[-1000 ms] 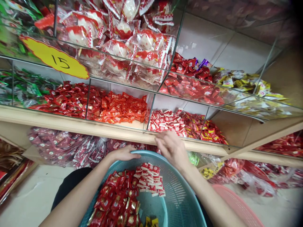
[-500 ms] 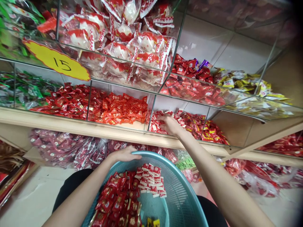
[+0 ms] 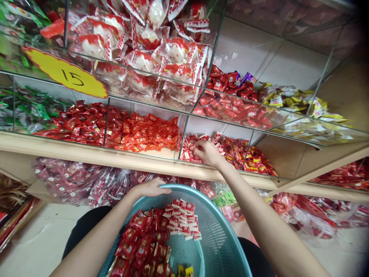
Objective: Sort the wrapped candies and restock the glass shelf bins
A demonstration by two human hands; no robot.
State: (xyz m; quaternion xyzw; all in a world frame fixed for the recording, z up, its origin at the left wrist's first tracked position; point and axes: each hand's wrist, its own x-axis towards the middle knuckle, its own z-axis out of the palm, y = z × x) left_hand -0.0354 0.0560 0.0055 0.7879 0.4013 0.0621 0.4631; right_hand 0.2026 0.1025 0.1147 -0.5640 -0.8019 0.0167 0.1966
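My left hand [image 3: 151, 187] grips the far-left rim of a teal plastic basket [image 3: 223, 215] between my knees. Inside it are dark red wrapped candies [image 3: 140, 246] on the left, a cluster of red-and-white wrapped candies [image 3: 183, 217] beside them and a few yellow packets [image 3: 185, 271] at the bottom. My right hand [image 3: 208, 152] reaches into a lower shelf compartment, its fingers bent and closed down on the red-and-white candies [image 3: 188, 148] there. Whatever lies between those fingertips is hidden.
Glass dividers separate orange-red candies [image 3: 150, 132], red-and-yellow candies [image 3: 258, 161] and others along the wooden shelf edge [image 3: 72, 152]. Above hang glass bins with large clear-wrapped sweets [image 3: 144, 61] and a yellow price tag [image 3: 66, 73]. Bagged candies [image 3: 72, 179] lie below the shelf.
My right hand stays over the red-and-white candies; its knuckles have lifted slightly and its fingers have curled more. My left hand keeps its hold on the basket rim. The view has shifted slightly.
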